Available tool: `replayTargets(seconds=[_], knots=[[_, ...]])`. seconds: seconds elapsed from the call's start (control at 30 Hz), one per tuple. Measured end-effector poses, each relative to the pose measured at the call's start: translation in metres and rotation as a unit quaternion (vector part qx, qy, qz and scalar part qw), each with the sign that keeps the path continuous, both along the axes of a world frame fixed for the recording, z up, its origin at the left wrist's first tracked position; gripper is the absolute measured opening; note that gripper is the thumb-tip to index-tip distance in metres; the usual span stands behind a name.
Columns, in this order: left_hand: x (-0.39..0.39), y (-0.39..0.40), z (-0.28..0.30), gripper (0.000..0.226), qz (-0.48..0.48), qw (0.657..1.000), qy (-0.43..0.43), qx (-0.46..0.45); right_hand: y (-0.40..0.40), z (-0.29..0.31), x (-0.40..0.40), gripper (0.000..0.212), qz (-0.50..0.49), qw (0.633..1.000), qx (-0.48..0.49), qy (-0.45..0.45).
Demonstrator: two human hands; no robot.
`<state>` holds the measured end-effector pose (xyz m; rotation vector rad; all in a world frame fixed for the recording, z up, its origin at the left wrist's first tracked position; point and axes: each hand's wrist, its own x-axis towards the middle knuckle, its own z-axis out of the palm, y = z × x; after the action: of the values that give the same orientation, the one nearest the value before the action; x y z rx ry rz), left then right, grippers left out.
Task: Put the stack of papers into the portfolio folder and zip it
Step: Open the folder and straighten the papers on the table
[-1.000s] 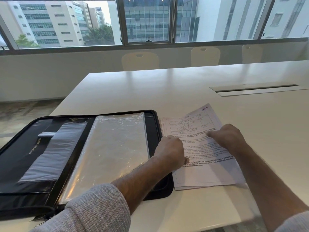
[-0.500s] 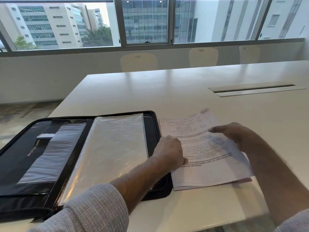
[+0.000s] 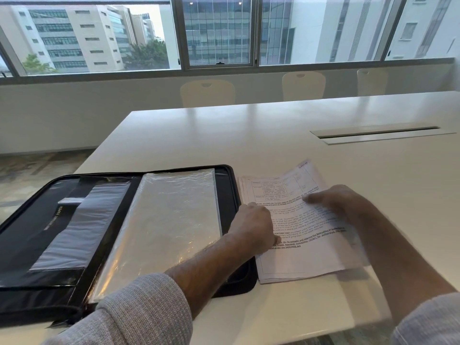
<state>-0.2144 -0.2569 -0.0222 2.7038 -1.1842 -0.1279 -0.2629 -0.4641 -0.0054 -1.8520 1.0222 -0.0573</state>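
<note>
Two hands rest on the stack of papers (image 3: 298,227), which lies on the white worktop (image 3: 249,135) at 3 o'clock of the open portfolio folder (image 3: 119,232). The left hand (image 3: 254,227) presses down, curled. The right hand (image 3: 341,202) lies flat with fingers spread, gripping nothing. Three chairs (image 3: 207,93) stand at 12 o'clock.

Portfolio folder (image 3: 119,235) lies open flat on white table (image 3: 249,135), black, clear plastic sleeve (image 3: 164,225) on its right half. Stack of papers (image 3: 306,235) just beside folder's right edge, printed side up, far right corner lifted. Left hand (image 3: 254,226) rests knuckles-up on stack's left edge, next to folder. Right hand (image 3: 341,202) on stack's right part, fingers curled over sheets. Grey sleeves on both forearms. Cable slot (image 3: 380,133) beyond papers. Chairs (image 3: 207,93) behind table, under windows.
</note>
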Motion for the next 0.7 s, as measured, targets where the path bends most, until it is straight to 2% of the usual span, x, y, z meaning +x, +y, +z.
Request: replayTargets(seconds=[0.07, 0.27, 0.4, 0.53, 0.63, 0.7], knots=[[-0.001, 0.0, 0.0, 0.045, -0.001, 1.0, -0.002, 0.003, 0.0, 0.0, -0.003, 0.037, 0.01, 0.998, 0.055, -0.011], [0.0, 0.001, 0.001, 0.045, 0.014, 1.0, 0.019, -0.012, -0.003, 0.016, -0.009, 0.04, 0.045, 0.993, 0.095, -0.055], [-0.001, 0.001, 0.003, 0.044, 0.013, 1.0, 0.023, -0.008, -0.007, 0.018, -0.014, 0.057, 0.031, 0.98, 0.168, -0.101], [-0.001, 0.001, 0.004, 0.043, 0.022, 0.999, 0.03, -0.015, -0.011, 0.012, -0.019, 0.039, -0.018, 0.987, 0.129, -0.098], [0.001, 0.001, 0.003, 0.043, 0.033, 0.998, 0.041, -0.023, -0.005, 0.009, -0.021, 0.023, 0.006, 0.993, 0.09, -0.074], [0.003, 0.001, 0.0, 0.049, 0.038, 0.997, 0.057, -0.039, 0.0, 0.012, -0.02, 0.021, 0.021, 0.996, 0.026, -0.078]])
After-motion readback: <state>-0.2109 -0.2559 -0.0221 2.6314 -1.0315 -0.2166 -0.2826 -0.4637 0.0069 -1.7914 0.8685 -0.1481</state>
